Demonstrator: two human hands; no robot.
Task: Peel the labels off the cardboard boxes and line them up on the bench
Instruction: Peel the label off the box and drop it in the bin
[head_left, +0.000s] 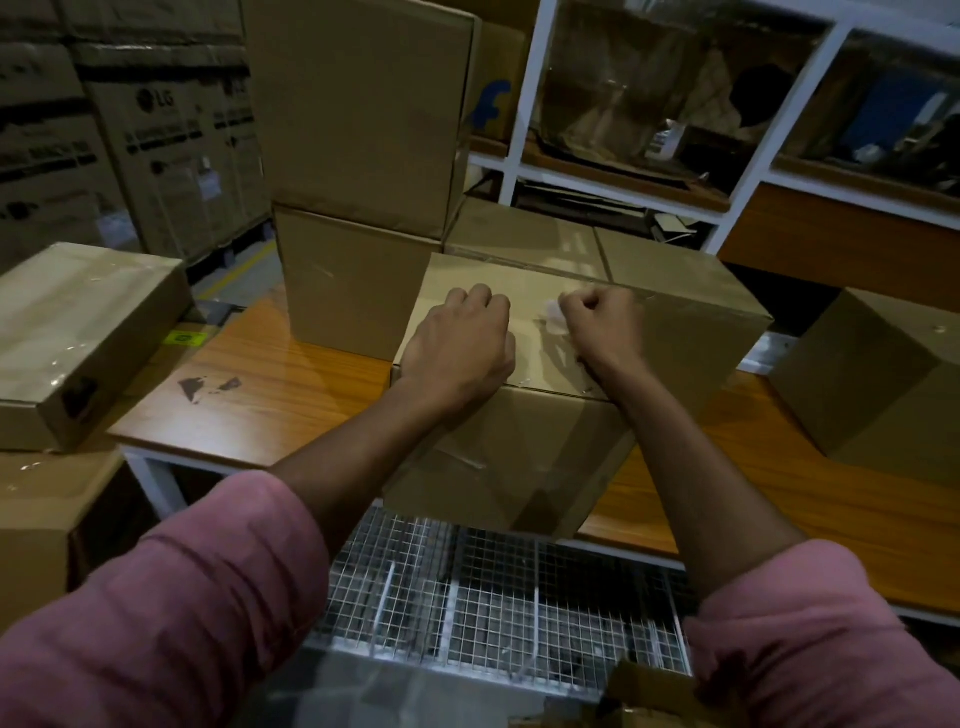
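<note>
A large cardboard box (691, 332) stands on the wooden bench (270, 395) in front of me, its near corner hanging over the edge. On its taped top lies a torn white label remnant (553, 314). My left hand (460, 345) rests on the box top with its fingers curled under, holding nothing that I can see. My right hand (602, 322) has its fingers curled at the edge of the white label scrap, pinching it.
Two stacked boxes (363, 208) stand at the back left of the bench, another box (878, 379) at the right. A flat taped box (88, 332) lies at far left. A wire mesh rack (493, 587) is below the bench; white shelving (748, 130) is behind.
</note>
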